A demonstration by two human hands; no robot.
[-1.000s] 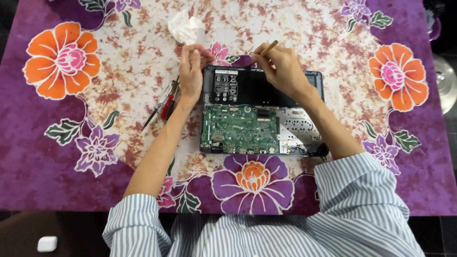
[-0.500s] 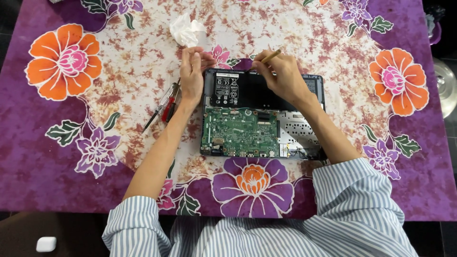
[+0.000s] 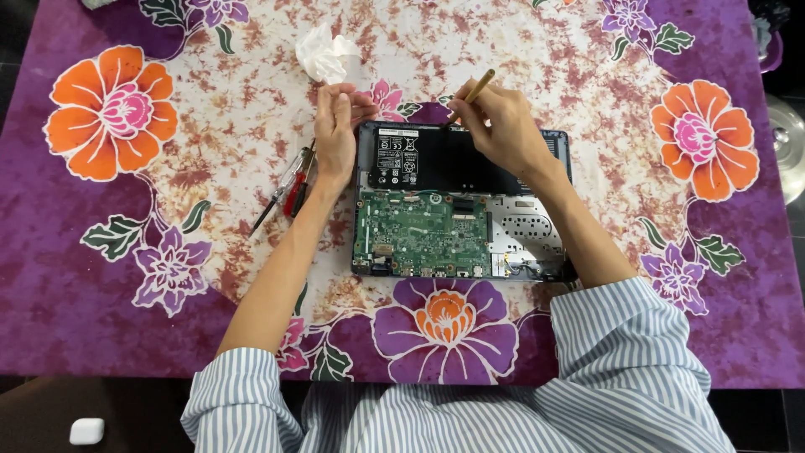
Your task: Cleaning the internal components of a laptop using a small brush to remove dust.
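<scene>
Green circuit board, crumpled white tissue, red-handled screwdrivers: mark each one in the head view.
Green circuit board (image 3: 422, 235): head view, middle of the board inside the opened laptop.
Crumpled white tissue (image 3: 323, 52): head view, centre of the wad, above the left hand.
Red-handled screwdrivers (image 3: 293, 186): head view, on the red handle, left of the laptop.
</scene>
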